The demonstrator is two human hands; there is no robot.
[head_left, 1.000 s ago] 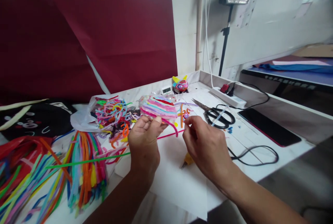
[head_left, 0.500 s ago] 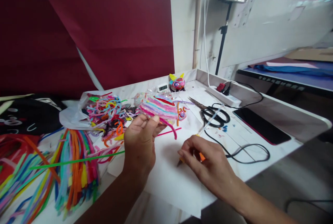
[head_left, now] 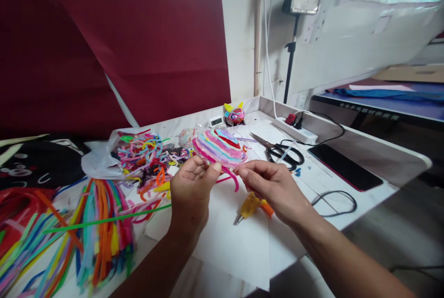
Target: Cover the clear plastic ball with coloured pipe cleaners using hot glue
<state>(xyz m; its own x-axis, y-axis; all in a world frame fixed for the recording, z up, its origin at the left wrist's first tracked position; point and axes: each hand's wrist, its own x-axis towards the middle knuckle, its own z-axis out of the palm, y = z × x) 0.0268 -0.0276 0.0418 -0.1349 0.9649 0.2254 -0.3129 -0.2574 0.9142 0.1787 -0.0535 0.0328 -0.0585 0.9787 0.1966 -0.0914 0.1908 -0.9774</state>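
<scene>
My left hand (head_left: 192, 187) is closed on the lower left edge of a dome-shaped craft piece (head_left: 222, 148) covered in pink, blue, white and red fuzzy stripes. Along its lower edge runs a magenta pipe cleaner (head_left: 236, 184), its loose end curling down. My right hand (head_left: 274, 185) has thumb and forefinger pinched together at the piece's lower right edge, against this pipe cleaner. Beneath the right hand, a yellow hot glue gun (head_left: 249, 204) with an orange trigger rests on white paper (head_left: 229, 242), its metal nozzle pointing down and left.
Black-handled scissors (head_left: 282, 150), a phone (head_left: 345, 166) and a power strip (head_left: 296, 130) are on the right. Bundled pipe cleaners (head_left: 104, 233) and a plastic bag (head_left: 100, 161) of cut pieces fill the left. A small timer (head_left: 216, 122) and a colourful figure (head_left: 235, 115) stand behind.
My right hand has let go of the glue gun, leaving it on the paper, and moved up to the striped piece. The left hand keeps its hold. The view has shifted slightly.
</scene>
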